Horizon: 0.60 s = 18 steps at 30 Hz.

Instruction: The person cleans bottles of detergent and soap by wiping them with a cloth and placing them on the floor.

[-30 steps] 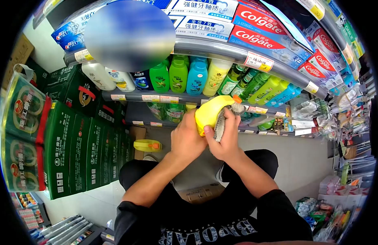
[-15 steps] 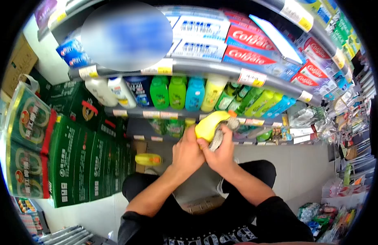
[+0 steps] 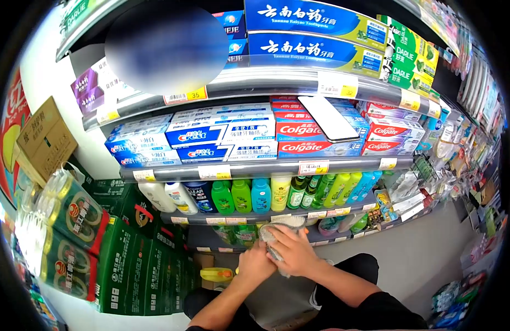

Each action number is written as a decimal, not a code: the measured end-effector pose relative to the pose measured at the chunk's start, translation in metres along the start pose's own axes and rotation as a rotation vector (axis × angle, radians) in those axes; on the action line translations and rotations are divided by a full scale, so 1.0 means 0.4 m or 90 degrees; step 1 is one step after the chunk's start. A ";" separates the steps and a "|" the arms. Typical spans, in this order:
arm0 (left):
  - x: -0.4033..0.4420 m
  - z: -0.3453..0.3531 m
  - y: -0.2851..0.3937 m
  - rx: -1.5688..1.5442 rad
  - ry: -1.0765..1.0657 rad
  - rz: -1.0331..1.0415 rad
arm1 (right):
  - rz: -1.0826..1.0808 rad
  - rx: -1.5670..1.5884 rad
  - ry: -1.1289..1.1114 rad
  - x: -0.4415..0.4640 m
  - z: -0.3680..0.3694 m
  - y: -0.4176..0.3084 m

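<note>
My right hand [image 3: 292,252] is closed on a grey, mesh-like cloth [image 3: 290,222], pressing it over what my left hand holds. Beside it, my left hand [image 3: 256,266] stays wrapped round the yellow bottle, which the cloth and fingers now almost wholly hide. Both hands meet in front of the lowest shelf, over my knees. Another yellow bottle [image 3: 216,274] lies on its side near the floor, left of my forearm.
Shampoo bottles [image 3: 242,196] stand in a row on the shelf ahead. Above them are toothpaste boxes [image 3: 302,148] with a white phone-like slab [image 3: 329,118] lying on top. Green cartons [image 3: 122,267] are stacked at left. Hanging goods [image 3: 459,129] fill the right side.
The view has tilted up, so more upper shelf shows. My right hand has brought the cloth over the top of the yellow bottle, which was plainly visible before.
</note>
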<state>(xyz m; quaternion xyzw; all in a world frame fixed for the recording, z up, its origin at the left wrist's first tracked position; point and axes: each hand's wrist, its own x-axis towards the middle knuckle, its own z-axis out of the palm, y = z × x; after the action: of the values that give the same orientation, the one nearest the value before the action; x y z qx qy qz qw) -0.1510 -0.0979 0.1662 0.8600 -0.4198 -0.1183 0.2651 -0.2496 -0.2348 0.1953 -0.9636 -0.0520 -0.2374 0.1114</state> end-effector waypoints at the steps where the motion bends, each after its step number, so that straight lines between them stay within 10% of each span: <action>1: -0.001 0.004 0.011 -0.010 0.016 -0.006 | 0.006 -0.010 -0.002 0.000 -0.006 0.014; 18: -0.026 -0.065 0.029 -0.088 -0.084 0.002 | 0.275 0.445 0.043 -0.028 -0.012 0.105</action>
<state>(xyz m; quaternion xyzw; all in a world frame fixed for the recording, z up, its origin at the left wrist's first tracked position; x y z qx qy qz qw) -0.1538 -0.0863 0.1942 0.8292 -0.4285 -0.2029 0.2962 -0.2552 -0.2772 0.1864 -0.8483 0.0774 -0.2082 0.4807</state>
